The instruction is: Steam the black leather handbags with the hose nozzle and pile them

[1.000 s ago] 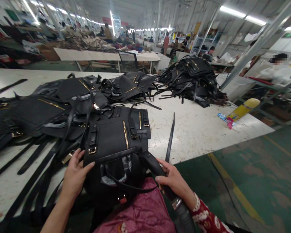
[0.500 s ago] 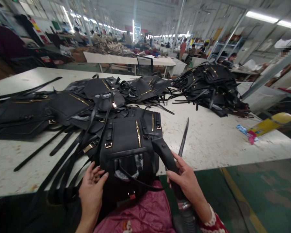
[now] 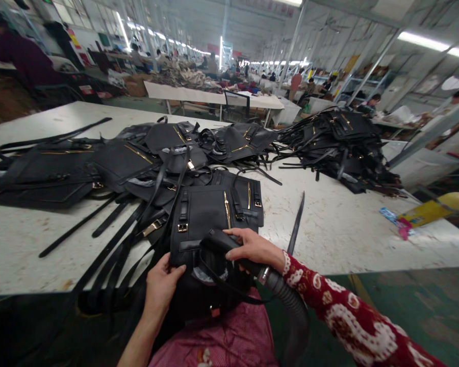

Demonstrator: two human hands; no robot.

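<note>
A black backpack [image 3: 204,206] with a gold zipper and buckles leans over the table's front edge toward my lap. My left hand [image 3: 164,280] pinches the left side of this bag, thumb on top. My right hand [image 3: 250,250] is wrapped round a black hose nozzle [image 3: 218,242], which lies across the bag's front near its carry handle. From the nozzle's back end, past a metal ring, a ribbed hose [image 3: 290,300] curves down to the right. Plastic film [image 3: 202,275] wraps the bag's handle, partly hidden under the nozzle and a strap.
More black bags [image 3: 122,160] lie along the table [image 3: 329,239], with loose straps hanging over its front edge. A tall heap of bags [image 3: 340,142] sits at the back right. Near the right end lies a yellow can [image 3: 432,211] beside a small blue and pink packet [image 3: 392,219].
My right hand has swung the nozzle leftward from beside the bag to over its front. My left hand has closed on the bag's edge. The view has shifted slightly.
</note>
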